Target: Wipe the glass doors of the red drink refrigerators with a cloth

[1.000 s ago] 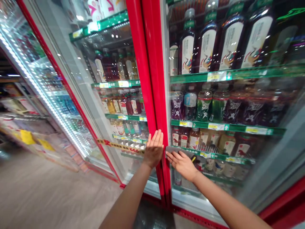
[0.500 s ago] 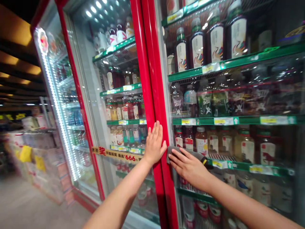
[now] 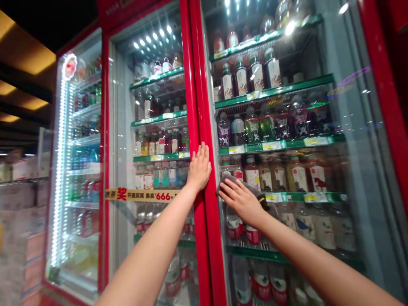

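Flat against the red door frame (image 3: 208,229), where the two glass doors meet, rests my left hand (image 3: 199,169), its fingers stretched upward and holding nothing. To the right of it, my right hand (image 3: 240,199) presses a dark grey cloth (image 3: 254,191) against the right glass door (image 3: 360,170), close to the frame. The palm and outspread fingers cover much of the cloth, which shows above and beside them. Behind the glass stand bottles (image 3: 274,174) on green-edged shelves (image 3: 287,87).
A yellowish promotional strip (image 3: 140,195) crosses the left glass door. Further left stands another lit drinks cooler (image 3: 84,170). Stacked goods (image 3: 19,212) at the far left are blurred. A red side frame (image 3: 382,85) bounds the right door.
My view has drawn back and turned, showing more of the right door. The cloth under my right hand has shifted from the red frame's edge onto the glass. My left hand stays on the frame.
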Available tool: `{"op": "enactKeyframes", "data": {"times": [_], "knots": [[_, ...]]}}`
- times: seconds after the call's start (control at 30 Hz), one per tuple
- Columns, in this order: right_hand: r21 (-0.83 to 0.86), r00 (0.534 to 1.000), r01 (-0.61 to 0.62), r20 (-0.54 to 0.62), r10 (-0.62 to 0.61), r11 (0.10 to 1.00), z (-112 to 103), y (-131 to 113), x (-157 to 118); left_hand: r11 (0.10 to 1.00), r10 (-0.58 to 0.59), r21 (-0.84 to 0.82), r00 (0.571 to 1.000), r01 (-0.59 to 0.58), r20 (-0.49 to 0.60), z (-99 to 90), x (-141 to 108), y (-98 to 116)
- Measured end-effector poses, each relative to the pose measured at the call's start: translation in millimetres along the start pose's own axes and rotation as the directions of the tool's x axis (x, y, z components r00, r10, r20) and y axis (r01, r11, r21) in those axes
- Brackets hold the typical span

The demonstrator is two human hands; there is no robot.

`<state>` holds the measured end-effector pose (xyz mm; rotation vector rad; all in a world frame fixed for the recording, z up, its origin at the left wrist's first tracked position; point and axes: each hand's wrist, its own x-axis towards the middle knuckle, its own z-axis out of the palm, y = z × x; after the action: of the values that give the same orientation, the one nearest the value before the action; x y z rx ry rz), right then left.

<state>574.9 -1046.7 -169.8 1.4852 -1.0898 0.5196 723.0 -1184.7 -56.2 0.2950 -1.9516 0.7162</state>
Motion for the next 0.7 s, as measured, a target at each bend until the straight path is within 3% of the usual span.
{"op": "enactKeyframes", "data": {"times": [0.07, 0.13, 0.27, 0.3, 0.37, 0.47, 0.57, 0.7], "knots": [[0.005, 0.999, 0.021, 0.027, -0.021, 1.0, -2.5, 11.1, 12.8, 1.0, 0.011, 0.014, 1.0, -0.011, 0.011, -3.4, -0.2, -0.2], [-0.011, 0.998, -0.055, 0.035, 0.056, 0.998, -10.0, 26.5, 19.3, 1.0, 0.015, 0.024, 1.0, -0.016, 0.023, -7.0, -1.0, 0.5], [-0.1, 0.952, -0.306, -0.039, 0.304, 0.947, -22.8, 34.0, -11.5, 0.998, -0.058, 0.037, 0.998, 0.058, 0.008, -10.7, -7.3, 15.8], [-0.119, 0.952, -0.306, -0.043, 0.303, 0.945, -23.7, 31.0, -21.9, 0.996, -0.073, 0.04, 0.997, 0.073, -0.003, -10.4, -9.6, 23.2], [-0.117, 0.987, -0.156, 0.028, 0.16, 0.981, -24.1, 27.4, -33.1, 0.997, -0.062, 0.041, 0.998, 0.063, -0.023, -8.2, -13.4, 40.9], [-0.119, 0.992, -0.06, 0.105, 0.073, 0.991, -28.0, 41.5, -20.8, 1.0, 0.011, 0.013, 0.999, -0.01, -0.045, -1.8, -15.5, 68.9], [-0.167, 0.975, -0.195, 0.072, 0.21, 0.966, -37.4, 65.4, -8.6, 0.998, 0.043, -0.038, 0.996, -0.046, -0.074, 7.3, -17.0, 93.1], [-0.255, 0.913, -0.405, -0.055, 0.405, 0.878, -43.8, 65.1, -40.3, 0.993, 0.062, -0.095, 0.995, -0.07, -0.084, 19.2, -25.7, 119.3]]}}
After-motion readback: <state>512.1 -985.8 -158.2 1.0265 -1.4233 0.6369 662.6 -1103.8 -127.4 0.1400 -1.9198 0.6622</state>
